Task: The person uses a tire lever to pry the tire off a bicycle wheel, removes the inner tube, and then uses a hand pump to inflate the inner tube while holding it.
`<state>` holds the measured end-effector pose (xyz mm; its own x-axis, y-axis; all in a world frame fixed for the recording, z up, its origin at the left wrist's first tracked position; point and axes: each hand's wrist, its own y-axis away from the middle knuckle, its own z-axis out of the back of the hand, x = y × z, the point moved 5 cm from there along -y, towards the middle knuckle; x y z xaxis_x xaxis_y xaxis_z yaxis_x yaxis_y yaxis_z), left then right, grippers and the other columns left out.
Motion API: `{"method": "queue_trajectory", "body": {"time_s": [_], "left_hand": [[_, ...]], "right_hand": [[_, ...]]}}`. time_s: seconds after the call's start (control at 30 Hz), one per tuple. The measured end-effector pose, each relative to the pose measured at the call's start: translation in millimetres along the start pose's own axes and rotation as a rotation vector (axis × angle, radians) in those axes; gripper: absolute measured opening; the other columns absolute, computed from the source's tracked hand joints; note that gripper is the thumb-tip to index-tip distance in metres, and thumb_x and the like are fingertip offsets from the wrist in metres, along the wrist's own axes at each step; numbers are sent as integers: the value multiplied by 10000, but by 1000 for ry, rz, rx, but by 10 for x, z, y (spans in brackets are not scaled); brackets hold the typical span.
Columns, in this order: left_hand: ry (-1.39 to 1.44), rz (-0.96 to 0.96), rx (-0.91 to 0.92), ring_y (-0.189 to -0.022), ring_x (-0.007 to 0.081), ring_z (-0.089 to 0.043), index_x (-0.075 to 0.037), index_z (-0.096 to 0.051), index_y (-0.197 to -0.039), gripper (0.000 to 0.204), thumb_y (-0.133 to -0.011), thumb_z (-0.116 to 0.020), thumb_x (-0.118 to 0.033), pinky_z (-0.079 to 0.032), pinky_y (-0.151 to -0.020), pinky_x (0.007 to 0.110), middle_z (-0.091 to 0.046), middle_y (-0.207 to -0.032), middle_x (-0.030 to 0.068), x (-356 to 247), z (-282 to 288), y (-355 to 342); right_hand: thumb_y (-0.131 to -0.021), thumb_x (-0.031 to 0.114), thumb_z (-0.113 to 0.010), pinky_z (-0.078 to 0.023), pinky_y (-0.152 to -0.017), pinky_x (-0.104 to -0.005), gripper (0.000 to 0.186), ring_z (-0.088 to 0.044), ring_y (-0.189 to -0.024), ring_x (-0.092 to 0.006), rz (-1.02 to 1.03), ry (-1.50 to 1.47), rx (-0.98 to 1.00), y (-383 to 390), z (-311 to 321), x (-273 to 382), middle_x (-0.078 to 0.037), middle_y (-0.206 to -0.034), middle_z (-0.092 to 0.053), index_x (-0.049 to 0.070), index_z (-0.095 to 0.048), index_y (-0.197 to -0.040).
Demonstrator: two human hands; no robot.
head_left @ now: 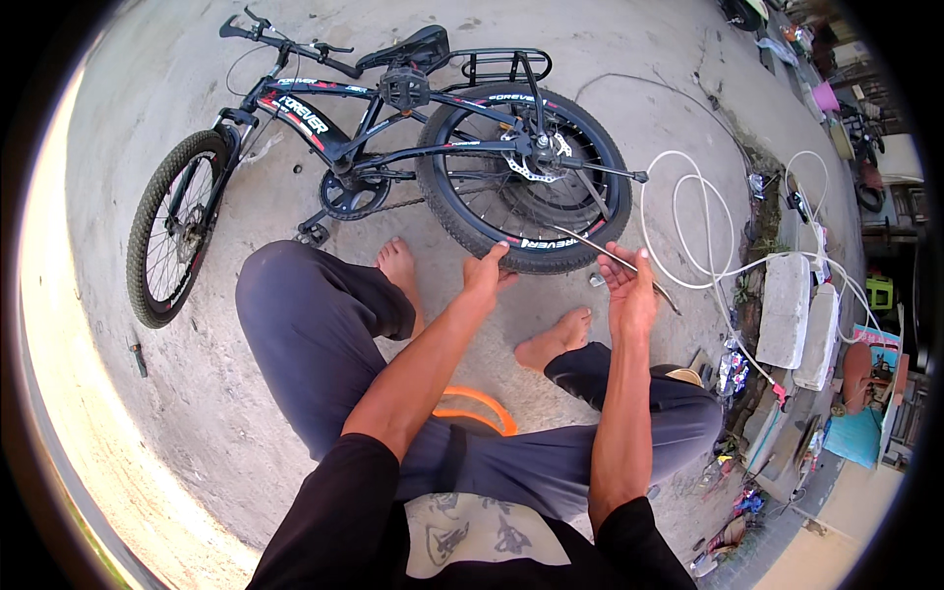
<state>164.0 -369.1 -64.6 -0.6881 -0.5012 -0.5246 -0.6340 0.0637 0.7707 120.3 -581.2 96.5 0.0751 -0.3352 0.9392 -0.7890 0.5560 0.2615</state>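
A black bicycle (366, 147) lies on its side on the ground in front of me. Its rear wheel (462, 211), with a black tyre (551, 264), is nearest my hands. My left hand (485, 275) grips the near edge of that tyre, thumb on top and fingers underneath. In my right hand (629, 295) is a thin metal tyre lever (644, 275), closed in the fingers; its far tip reaches over the tyre's right edge to the rim. A second flat metal bar (593, 194) lies across the rim further up; I cannot tell whether it is wedged there.
A white hose (703, 182) lies in loops on the right. Concrete blocks (785, 310) and litter line the right edge. Between my legs sits an orange-rimmed round thing (482, 398). A small dark object (139, 361) lies at far left, below the front wheel (177, 228).
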Motion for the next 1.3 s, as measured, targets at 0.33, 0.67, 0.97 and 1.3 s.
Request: {"method": "queue_trajectory", "body": {"time_s": [0.33, 0.67, 0.97, 1.3], "left_hand": [[8, 76, 190, -960, 283, -678, 6, -585, -1120, 280, -913, -691, -150, -580, -915, 435, -672, -1055, 138, 144, -196, -37], [119, 32, 206, -944, 285, -693, 56, -584, -1097, 200, -913, -618, -18, -615, -824, 436, -669, -1077, 162, 152, -180, -43], [118, 31, 220, -959, 264, -680, 18, -615, -1071, 158, -914, -618, -1, -601, -839, 438, -676, -1074, 131, 176, -131, -72], [103, -2, 228, -927, 267, -693, 55, -618, -1063, 170, -910, -621, -18, -607, -808, 406, -685, -1048, 152, 103, -82, -47]], "right_hand": [[-1043, 178, -489, -512, -930, -384, 323, -649, -1019, -289, 269, 199, 316, 865, 275, -645, -213, -1190, -632, -107, -631, -1095], [-1058, 133, -424, -433, -1047, -422, 297, -581, -1163, -299, 256, 269, 409, 896, 248, -806, -201, -1331, -532, -91, -586, -1168], [-978, 149, -584, -492, -969, -390, 272, -654, -1060, -281, 462, 473, 170, 1178, -123, -684, -200, -1111, -688, -104, -685, -984], [-997, 123, -562, -525, -848, -338, 250, -664, -935, -231, 552, 632, 251, 1047, -404, -730, -171, -1046, -706, -87, -685, -940]]}}
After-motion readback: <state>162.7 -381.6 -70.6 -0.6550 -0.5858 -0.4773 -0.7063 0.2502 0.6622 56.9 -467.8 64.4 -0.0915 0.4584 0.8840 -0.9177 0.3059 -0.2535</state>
